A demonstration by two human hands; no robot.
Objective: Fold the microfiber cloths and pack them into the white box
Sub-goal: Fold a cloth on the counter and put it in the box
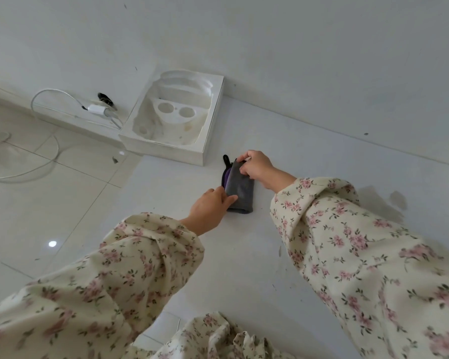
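A folded grey microfiber cloth (240, 189) lies on the white floor, with a purple cloth (227, 177) and a black edge showing beneath its left side. My right hand (255, 167) pinches the grey cloth's far corner. My left hand (213, 207) has its fingers on the cloth's near left edge, and whether they press or pinch it I cannot tell. The white box (174, 151) stands open just beyond the cloths, to the left, with a moulded white insert inside.
A white charger with its cable (97, 109) lies on a low step left of the box, and the cable loops over the floor tiles (49, 161). White walls meet behind the box. My floral sleeves fill the foreground.
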